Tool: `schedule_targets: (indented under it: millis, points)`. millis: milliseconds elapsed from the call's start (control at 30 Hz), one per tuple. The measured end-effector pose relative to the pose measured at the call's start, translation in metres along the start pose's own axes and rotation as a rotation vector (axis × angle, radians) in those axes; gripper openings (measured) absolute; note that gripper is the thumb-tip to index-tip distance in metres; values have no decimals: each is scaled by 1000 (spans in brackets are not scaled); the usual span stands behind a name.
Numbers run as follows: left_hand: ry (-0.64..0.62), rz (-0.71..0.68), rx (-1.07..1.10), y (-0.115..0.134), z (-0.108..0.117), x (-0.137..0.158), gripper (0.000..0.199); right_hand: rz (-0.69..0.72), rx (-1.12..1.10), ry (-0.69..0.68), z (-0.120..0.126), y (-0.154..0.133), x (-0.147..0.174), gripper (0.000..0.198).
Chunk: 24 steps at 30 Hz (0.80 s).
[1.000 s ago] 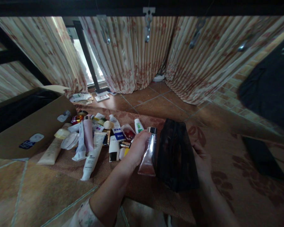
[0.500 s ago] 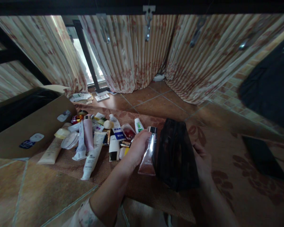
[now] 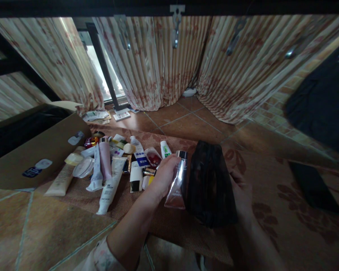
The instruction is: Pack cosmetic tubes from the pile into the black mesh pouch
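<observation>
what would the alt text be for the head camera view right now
A person's left hand holds a shiny pink tube with a silver cap beside a dark pouch gripped by the right hand, above a patterned mat on a tiled floor. To the left lies a heap of cosmetic tubes next to a cardboard box, with striped curtains behind.

The long white tube (image 3: 109, 188) lying on the mat bears dark print that seems to read "BE FRESH", while the lettering on the other tubes and labels is too small to read.
</observation>
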<state>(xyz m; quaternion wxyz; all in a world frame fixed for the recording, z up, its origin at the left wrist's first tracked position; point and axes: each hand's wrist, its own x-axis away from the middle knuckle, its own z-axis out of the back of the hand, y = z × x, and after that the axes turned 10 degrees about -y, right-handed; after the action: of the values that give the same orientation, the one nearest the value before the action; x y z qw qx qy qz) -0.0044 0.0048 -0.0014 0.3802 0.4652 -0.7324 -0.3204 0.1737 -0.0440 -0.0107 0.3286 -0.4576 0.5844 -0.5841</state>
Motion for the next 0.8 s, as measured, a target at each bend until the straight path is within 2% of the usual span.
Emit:
schedule_targets:
  millis: [333,633,800]
  points:
    - [-29,48,81,3,-5,4,18,22,0,-13,2,3,-2,28]
    - [-106,31,-90,3,0,4,33,22,-3,-23,1,2,0,28]
    - [-110,25,-173,3,1,4,32,14,0,-21,1,3,-1,27]
